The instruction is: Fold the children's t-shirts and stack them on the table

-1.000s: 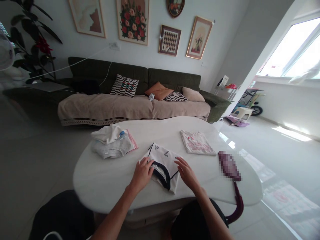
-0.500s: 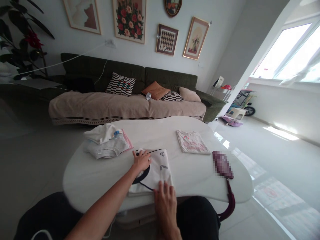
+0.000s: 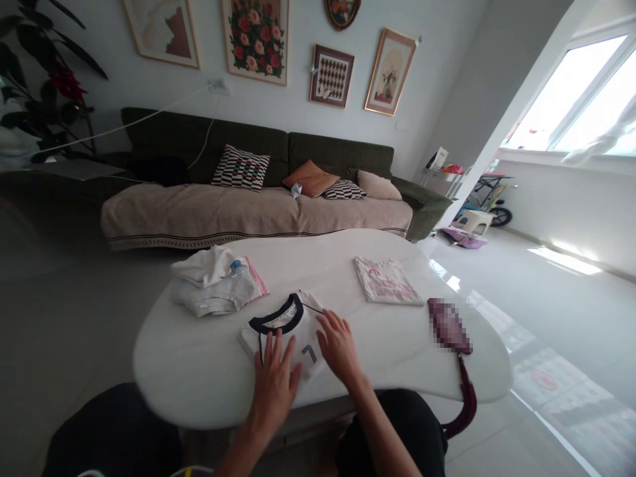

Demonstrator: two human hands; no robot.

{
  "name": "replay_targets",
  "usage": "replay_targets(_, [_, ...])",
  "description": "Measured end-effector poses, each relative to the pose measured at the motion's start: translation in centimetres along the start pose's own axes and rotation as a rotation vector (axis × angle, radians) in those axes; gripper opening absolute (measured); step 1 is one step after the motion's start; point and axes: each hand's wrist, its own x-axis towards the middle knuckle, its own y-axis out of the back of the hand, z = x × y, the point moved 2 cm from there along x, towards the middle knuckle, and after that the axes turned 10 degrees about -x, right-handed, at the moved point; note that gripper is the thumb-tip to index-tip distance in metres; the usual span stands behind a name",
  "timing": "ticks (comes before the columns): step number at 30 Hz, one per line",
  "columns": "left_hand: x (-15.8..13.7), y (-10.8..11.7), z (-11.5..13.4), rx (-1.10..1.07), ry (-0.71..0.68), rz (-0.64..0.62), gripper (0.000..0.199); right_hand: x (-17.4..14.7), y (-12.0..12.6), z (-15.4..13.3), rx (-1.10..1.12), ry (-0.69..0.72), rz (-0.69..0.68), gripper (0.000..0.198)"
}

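Observation:
A white T-shirt with a dark collar and a number 7 lies folded into a compact shape near the front of the white table. On its near left part rests my left hand, fingers spread. Over its right edge is my right hand, also with fingers apart; neither hand grips the cloth. The shirt's collar points to the far left, and part of its near side is hidden behind my left hand.
To the left is a pile of clothes, white, grey and pink. A folded white T-shirt with pink print lies at the right, a purple item with a hanging strap beyond it. Behind the table stands a green sofa.
The folded shirt has been turned, so its collar now faces away and the 7 reads nearly upright. My left hand has drawn back nearer me; my right hand has moved forward to the right edge.

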Motion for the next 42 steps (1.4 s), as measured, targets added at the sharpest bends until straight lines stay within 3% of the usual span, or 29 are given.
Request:
replay_targets(3, [-3.6, -1.1, 0.2, -0.013, 0.003, -0.128, 0.056, 1.7, -2.1, 2.7, -0.073, -0.087, -0.170, 0.045])
replay_targets(5, [-4.0, -1.0, -0.2, -0.033, 0.002, -0.223, 0.058, 1.3, -3.5, 3.1, -0.094, -0.155, -0.215, 0.046])
replay_targets(11, [0.5, 2.3, -3.4, -0.138, -0.156, -0.447, 0.046, -5.5, -5.1, 0.8, -0.243, -0.378, -0.033, 0.050])
replay_targets(14, [2.5, 2.9, -3.8, -0.153, -0.168, -0.416, 0.037, -9.0, -4.7, -1.1, -0.298, -0.438, 0.048, 0.049])
replay_targets(17, [2.9, 2.2, -2.3, -0.095, -0.101, -0.208, 0.033, -10.2, -3.7, -1.9, -0.257, -0.427, 0.058, 0.041])
replay_targets(19, [2.4, 1.2, -0.9, -0.066, -0.110, -0.096, 0.035, -9.4, -2.9, -0.9, -0.188, -0.414, 0.054, 0.035])
replay_targets(22, [1.1, -0.5, 0.3, -0.057, -0.152, -0.071, 0.048, -6.3, -1.8, 2.5, -0.074, -0.383, 0.098, 0.031])
replay_targets(28, [-0.4, -2.2, -0.5, -0.026, -0.065, -0.028, 0.053, 2.4, -2.6, 7.8, 0.112, -0.238, 0.026, 0.032])
replay_targets(34, [-0.4, -1.9, -0.3, -0.014, -0.064, 0.004, 0.053, 7.1, -4.2, 8.3, 0.107, -0.181, -0.041, 0.018])
replay_targets(42, [-0.7, -1.9, -0.1, 0.012, -0.062, 0.043, 0.051, 8.5, -4.7, 7.7, 0.006, -0.239, -0.087, 0.023])
